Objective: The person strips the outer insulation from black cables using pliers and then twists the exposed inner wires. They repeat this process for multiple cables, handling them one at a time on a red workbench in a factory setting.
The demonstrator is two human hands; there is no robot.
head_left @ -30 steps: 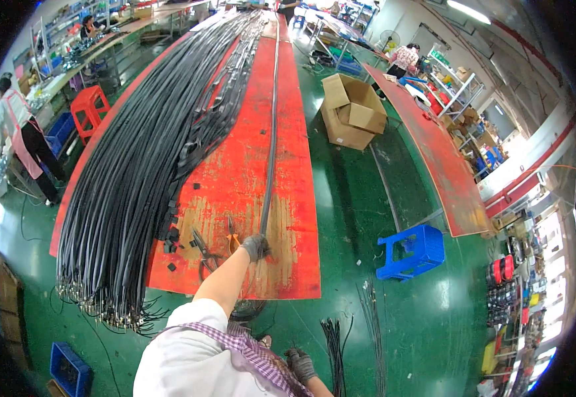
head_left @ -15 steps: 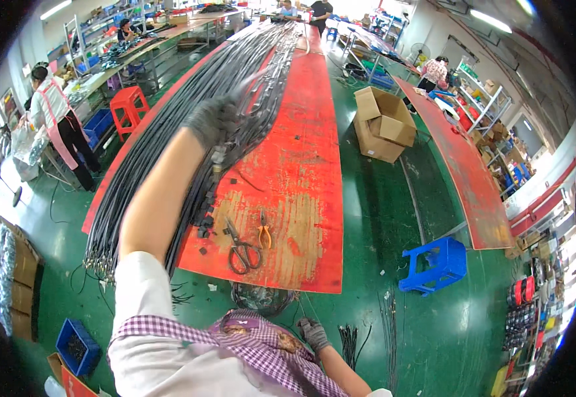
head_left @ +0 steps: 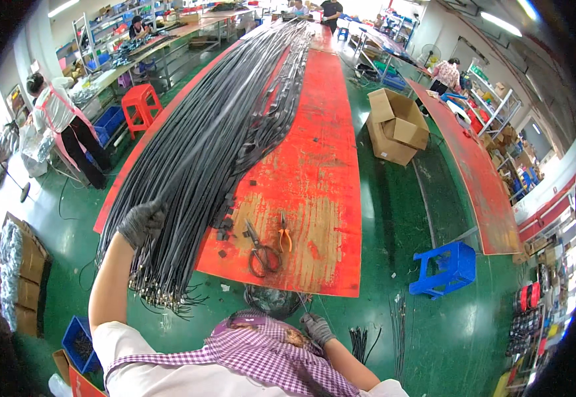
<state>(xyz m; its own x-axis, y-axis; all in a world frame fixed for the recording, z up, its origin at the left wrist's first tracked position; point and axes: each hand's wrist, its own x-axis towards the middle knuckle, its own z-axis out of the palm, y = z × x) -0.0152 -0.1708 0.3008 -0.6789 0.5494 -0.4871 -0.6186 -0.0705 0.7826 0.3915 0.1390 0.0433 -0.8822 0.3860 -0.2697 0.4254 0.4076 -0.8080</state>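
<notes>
My left hand (head_left: 142, 223), in a dark grey glove, is over the near left side of a long bundle of black cables (head_left: 189, 159). Its fingers are curled round what looks like one black cable, blurred where it runs up over the bundle. The cables' metal-tipped ends (head_left: 159, 294) hang past the table's near edge. Low by my waist, my right hand (head_left: 318, 329), gloved in grey, has its fingers curled in; what they hold, if anything, is hidden. Black-handled scissors (head_left: 264, 257) and orange-handled pliers (head_left: 285, 238) lie on the red table (head_left: 321, 192).
Small black pieces (head_left: 225, 228) lie beside the bundle. An open cardboard box (head_left: 397, 129) and a blue stool (head_left: 443, 268) stand on the floor to the right. At left are a red stool (head_left: 141, 109), a blue bin (head_left: 81, 344) and a person in a pink apron (head_left: 66, 126).
My left hand has come back toward me and left, from over the middle of the bundle to its near left side. The view has shifted slightly; my right hand stays by my waist.
</notes>
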